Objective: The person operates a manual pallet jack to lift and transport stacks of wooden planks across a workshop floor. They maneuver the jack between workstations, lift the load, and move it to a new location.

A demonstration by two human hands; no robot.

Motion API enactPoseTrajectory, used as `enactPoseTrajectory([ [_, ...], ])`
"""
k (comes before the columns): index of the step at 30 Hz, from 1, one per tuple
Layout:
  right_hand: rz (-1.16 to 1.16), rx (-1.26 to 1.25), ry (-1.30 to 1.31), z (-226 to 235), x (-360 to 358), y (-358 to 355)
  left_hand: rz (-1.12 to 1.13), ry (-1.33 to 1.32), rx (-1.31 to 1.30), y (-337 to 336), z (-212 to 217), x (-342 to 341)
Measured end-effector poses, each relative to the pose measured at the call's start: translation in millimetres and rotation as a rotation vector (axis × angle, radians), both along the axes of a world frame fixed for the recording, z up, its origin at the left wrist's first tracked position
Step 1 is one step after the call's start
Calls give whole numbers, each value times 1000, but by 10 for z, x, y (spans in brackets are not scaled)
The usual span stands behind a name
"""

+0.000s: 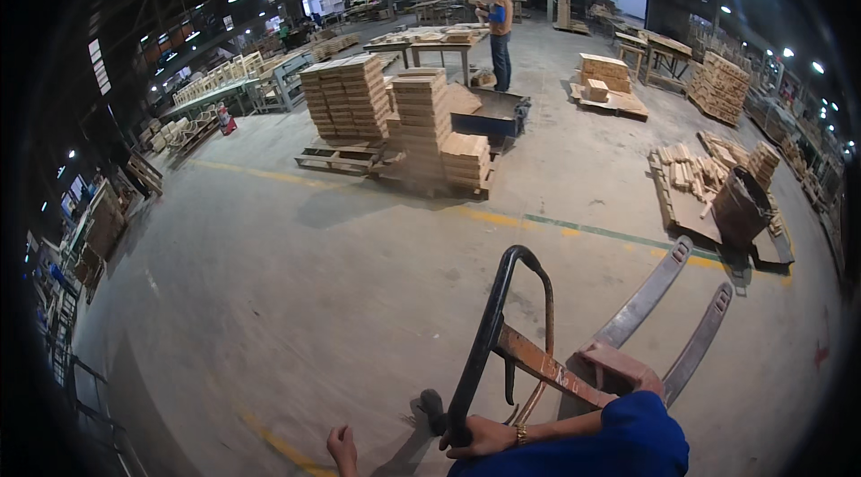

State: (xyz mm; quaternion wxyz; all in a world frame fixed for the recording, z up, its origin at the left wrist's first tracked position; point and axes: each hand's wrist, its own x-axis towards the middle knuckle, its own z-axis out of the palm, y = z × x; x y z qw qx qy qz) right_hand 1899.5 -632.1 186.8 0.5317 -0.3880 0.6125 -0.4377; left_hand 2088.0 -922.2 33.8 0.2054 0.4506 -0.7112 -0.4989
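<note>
My right hand (485, 436), with a gold watch at the wrist and a blue sleeve above it, is wrapped round the black loop handle (478, 356) of a pallet jack. The jack's worn orange shaft (549, 365) runs down to its reddish base (619, 364). Two grey forks (646, 298) point away to the right, with no load on them. Low in the view, left of the handle, hangs my left hand (342, 449), its fingers loosely curled and nothing seen in them. A dark shoe (432, 411) shows on the floor between my hands.
Ahead stand stacked wood pieces (346, 100) on pallets, beside a blue bin (484, 118). A person (500, 38) stands at a table behind. To the right are a rusty drum (743, 206), loose wood (686, 170) and another loaded pallet (608, 100). Yellow lines (489, 216) cross the floor.
</note>
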Motion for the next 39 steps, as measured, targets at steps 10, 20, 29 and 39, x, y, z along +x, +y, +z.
enactPoseTrajectory([
  [10,-266,-16,-129,-349,-1275,-2561,-1139,-377,633,-1246,924,-1946],
  [20,-793,16,96,-563,-2545,-4571,-1595,-224,794,-3364,522,-3615],
  [29,-1292,179,592,-869,-3917,-6296,-1874,-399,439,-5225,332,-5440],
  [39,-1029,167,153,-617,-5742,-7022,-1370,135,374,-5720,635,-8595],
])
